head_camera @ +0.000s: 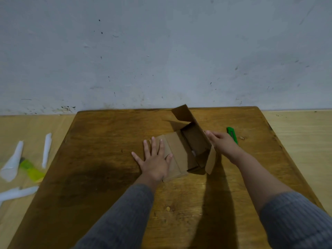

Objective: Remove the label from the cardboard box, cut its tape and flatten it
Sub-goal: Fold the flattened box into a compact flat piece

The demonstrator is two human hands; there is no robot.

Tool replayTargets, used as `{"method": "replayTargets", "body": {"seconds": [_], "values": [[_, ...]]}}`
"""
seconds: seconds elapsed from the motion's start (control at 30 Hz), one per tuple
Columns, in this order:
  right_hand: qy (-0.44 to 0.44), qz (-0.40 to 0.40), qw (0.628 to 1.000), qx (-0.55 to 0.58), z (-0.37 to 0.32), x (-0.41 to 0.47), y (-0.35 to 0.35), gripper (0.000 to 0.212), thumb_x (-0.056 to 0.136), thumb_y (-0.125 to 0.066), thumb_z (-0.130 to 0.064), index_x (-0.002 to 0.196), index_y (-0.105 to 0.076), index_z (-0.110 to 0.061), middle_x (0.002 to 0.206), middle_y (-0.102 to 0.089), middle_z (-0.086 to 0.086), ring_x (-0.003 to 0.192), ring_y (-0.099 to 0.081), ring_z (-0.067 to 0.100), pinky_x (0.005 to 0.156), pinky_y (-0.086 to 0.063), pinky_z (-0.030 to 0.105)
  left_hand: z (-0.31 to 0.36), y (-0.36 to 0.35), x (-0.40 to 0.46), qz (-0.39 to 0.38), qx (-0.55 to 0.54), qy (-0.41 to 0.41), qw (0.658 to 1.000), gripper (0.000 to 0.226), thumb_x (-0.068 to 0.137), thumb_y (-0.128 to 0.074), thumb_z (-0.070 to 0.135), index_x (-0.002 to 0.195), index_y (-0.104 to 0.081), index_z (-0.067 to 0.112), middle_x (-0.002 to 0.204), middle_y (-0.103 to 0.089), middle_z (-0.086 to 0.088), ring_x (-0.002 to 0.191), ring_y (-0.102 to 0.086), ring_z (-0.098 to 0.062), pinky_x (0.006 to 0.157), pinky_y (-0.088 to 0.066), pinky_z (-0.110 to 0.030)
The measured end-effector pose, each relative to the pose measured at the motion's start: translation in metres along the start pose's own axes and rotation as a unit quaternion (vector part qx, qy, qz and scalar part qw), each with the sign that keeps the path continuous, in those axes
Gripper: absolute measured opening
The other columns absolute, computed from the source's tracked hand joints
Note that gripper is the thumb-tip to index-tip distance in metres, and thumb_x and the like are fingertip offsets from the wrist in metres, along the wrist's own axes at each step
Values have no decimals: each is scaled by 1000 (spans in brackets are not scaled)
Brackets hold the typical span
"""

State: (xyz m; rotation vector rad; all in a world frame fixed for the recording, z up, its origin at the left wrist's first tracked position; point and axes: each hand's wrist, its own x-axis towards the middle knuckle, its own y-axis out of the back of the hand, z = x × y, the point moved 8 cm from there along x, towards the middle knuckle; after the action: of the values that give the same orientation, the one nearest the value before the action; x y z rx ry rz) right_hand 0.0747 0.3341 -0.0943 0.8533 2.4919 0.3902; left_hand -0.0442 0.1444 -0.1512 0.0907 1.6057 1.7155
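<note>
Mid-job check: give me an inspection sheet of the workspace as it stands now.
Surface: wooden table, worn, small crumbs.
Job's things: cardboard box open, flaps up, partly flattened; green cutter lying behind the right hand.
Clutter: white paper pieces and a yellow-green item on the floor, left.
Hands: left hand flat on a box panel; right hand at the box's right wall.
Cables: nothing seen.
Surroundings: scuffed grey wall.

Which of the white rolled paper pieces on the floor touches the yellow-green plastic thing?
The wide white paper cone at far left: its lower edge meets the yellow-green plastic object. The thin roll and the bottom piece lie apart from it.
</note>
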Motion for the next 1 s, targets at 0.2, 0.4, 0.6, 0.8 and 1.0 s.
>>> {"method": "replayTargets", "body": {"seconds": [0.2, 0.4, 0.6, 0.8, 1.0], "values": [[106, 14, 993, 44, -41, -7, 5, 48, 92, -30, -61, 139, -26, -53, 156, -24, -8, 141, -23, 16, 112, -20, 45, 22, 2, 15, -24, 15, -36, 999, 62, 103, -12, 51, 150, 22, 30, 152, 39, 6, 142, 33, -24, 109, 16, -67], [180, -12, 980, -79, -50, -17, -8, 45, 100, -33, -39, 145, -27, -38, 156, -20, -8, 145, -9, 7, 115, -11, 29, 24, 4, 15, -27, 10, -35, 999, 61, 103, -13, 50, 150, 23, 32, 153, 38, 6, 143, 31, -25, 110, 13, -67], [137, -47, 985, -95, -40, -14, -21, 48, 100, -21, -47, 147, -17, -41, 158, -14, -6, 146, -7, 9, 112, -10, 27, 24, 1, 13, -21, -5, -31, 999, 59, 103, -11, 49, 150, 22, 33, 153, 38, 6, 143, 31, -24, 110, 15, -66], [97, -40, 994, -30, -30, -11, -21, 50, 96, -24, -55, 145, -19, -46, 159, -14, -5, 146, -7, 14, 117, -11, 38, 27, 9, 8, -12, -79, -42, 996, 58, 103, -9, 48, 152, 17, 30, 157, 31, 5, 144, 29, -21, 112, 15, -64], [42, -2, 997, 68, -18, -16, -7, 52, 93, -35, -57, 142, -36, -38, 150, -37, -6, 138, -30, 19, 111, -25, 41, 58, 4, -15, 7, -105, -56, 993, 69, 101, -13, 54, 153, 13, 17, 158, 28, -1, 143, 29, -20, 117, 10, -57]]}}
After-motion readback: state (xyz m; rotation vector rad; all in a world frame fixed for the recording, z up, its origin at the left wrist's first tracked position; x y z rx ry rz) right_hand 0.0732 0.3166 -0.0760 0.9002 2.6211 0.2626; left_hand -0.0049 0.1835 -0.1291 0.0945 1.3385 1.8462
